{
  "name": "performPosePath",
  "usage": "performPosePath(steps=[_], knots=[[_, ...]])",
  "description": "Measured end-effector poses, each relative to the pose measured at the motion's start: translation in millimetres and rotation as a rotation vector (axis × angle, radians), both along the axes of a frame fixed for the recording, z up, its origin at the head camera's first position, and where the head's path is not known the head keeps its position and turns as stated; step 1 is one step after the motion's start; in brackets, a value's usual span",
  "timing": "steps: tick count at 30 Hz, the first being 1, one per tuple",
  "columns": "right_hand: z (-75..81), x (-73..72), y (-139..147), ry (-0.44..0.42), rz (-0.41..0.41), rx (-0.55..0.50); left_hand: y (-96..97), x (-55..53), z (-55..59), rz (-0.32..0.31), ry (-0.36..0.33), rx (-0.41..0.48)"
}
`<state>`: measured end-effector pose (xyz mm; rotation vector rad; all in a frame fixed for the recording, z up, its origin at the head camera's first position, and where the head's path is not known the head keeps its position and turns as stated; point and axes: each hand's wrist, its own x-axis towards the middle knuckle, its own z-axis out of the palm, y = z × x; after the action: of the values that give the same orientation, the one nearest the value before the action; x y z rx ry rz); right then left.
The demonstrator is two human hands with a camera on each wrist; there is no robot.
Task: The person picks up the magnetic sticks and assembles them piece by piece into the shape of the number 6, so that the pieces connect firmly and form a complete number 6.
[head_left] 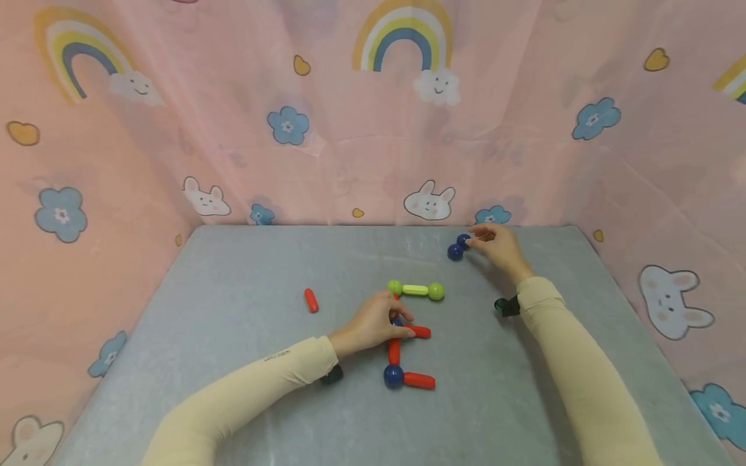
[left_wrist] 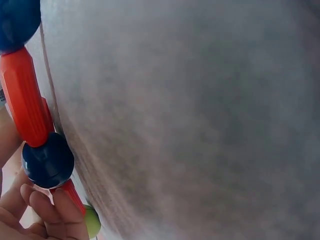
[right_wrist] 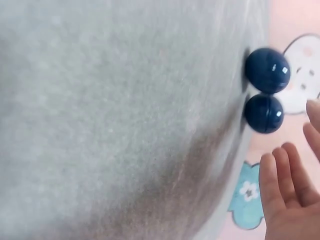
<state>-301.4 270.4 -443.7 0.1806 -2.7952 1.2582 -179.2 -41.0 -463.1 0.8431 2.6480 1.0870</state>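
My left hand holds a blue ball, thumb and fingers around it, in a build of balls and rods. From that ball a red rod points right; another red rod runs down to a second blue ball, which carries a red rod to its right. The build's far end meets a green ball, joined by a green rod to another green ball. My right hand hovers with spread fingers beside two touching blue balls, fingertips just short of the nearer one.
A loose red rod lies left of the build on the grey table. Pink patterned cloth hangs along the back and both sides. Small dark cameras sit under each wrist.
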Motion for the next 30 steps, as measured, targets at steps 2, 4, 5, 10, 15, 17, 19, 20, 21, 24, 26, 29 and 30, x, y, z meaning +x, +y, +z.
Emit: performPosePath(steps=[2, 4, 5, 10, 15, 17, 19, 20, 21, 24, 26, 29, 30], knots=[[-0.4, -2.1, 2.0, -0.028, 0.02, -0.006, 0.1, -0.7, -0.9, 0.002, 0.006, -0.011], [-0.7, -3.9, 3.2, -0.057, 0.034, -0.008, 0.2, -1.5, -1.9, 0.007, 0.008, -0.015], [-0.9, -5.0, 3.6, -0.068, 0.039, -0.008, 0.1, -1.8, -2.1, 0.011, 0.005, -0.012], [-2.6, -10.7, 3.8, -0.11, 0.041, 0.002, 0.0, -1.8, -2.2, 0.02, 0.013, -0.024], [-5.2, -15.4, 0.6, -0.148, 0.042, 0.011, 0.9, 0.8, 0.3, 0.016, 0.033, -0.068], [-6.1, -16.6, -0.6, -0.157, 0.041, 0.012, 1.3, 2.0, 1.8, 0.019, 0.025, -0.074], [-6.6, -17.3, -1.5, -0.156, 0.037, 0.013, 1.6, 2.5, 2.5, 0.024, 0.015, -0.075], [-6.9, -17.5, -1.7, -0.155, 0.033, 0.014, 1.7, 2.8, 2.9, 0.026, 0.01, -0.073], [-7.2, -17.7, -1.9, -0.153, 0.03, 0.017, 1.7, 3.0, 3.2, 0.029, 0.005, -0.071], [-8.4, -18.6, -1.7, -0.145, 0.016, 0.021, 2.2, 2.9, 3.0, 0.031, 0.006, -0.065], [-9.6, -19.2, -1.8, -0.141, 0.002, 0.021, 2.5, 2.8, 3.0, 0.03, 0.009, -0.063], [-11.8, -20.2, -2.0, -0.131, -0.016, 0.022, 2.8, 3.1, 3.2, 0.027, 0.01, -0.065], [-12.6, -20.4, -2.1, -0.125, -0.022, 0.023, 2.9, 3.3, 3.3, 0.026, 0.01, -0.067]])
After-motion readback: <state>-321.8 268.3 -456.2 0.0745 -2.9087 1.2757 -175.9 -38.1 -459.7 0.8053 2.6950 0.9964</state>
